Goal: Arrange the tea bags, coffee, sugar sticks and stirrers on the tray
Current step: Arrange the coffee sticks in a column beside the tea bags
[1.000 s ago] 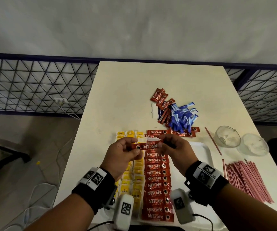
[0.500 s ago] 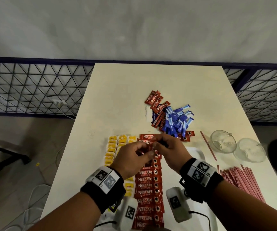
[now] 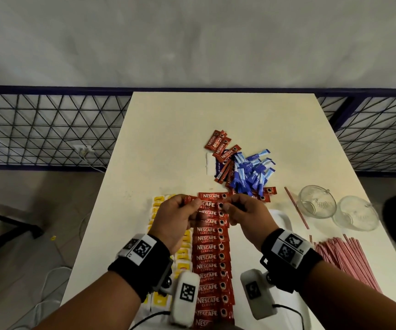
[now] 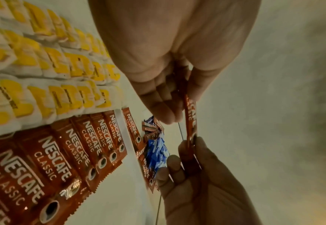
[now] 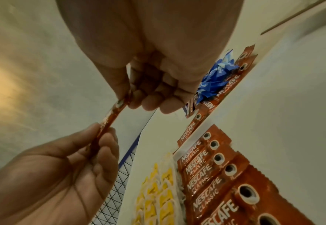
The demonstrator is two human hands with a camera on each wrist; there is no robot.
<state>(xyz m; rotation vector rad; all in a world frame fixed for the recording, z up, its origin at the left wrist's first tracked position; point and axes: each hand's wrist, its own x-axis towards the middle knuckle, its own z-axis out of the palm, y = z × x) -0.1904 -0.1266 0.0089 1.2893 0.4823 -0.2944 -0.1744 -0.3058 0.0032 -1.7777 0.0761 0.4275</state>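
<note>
Both hands hold one red Nescafé coffee stick (image 3: 207, 205) crosswise just above the far end of the coffee column (image 3: 210, 258) on the white tray (image 3: 281, 219). My left hand (image 3: 188, 206) pinches its left end and my right hand (image 3: 225, 207) pinches its right end. The left wrist view shows the stick (image 4: 190, 115) edge-on in the left hand (image 4: 181, 106); the right wrist view shows the stick (image 5: 114, 112) in the right hand (image 5: 127, 97). Yellow tea bags (image 3: 182, 253) lie in rows left of the coffee. Loose coffee sticks (image 3: 220, 146) and blue sugar sticks (image 3: 251, 172) are piled beyond the tray.
A heap of pink stirrers (image 3: 349, 260) lies right of the tray, with one stray stirrer (image 3: 295, 207) beside two glass cups (image 3: 317, 204). A wire-mesh railing (image 3: 49, 129) runs behind the cream table (image 3: 168, 139), whose left edge drops to the floor.
Both hands have carried the coffee stick away from me and lower, to the far end of the coffee column, and hold it stretched crosswise there.
</note>
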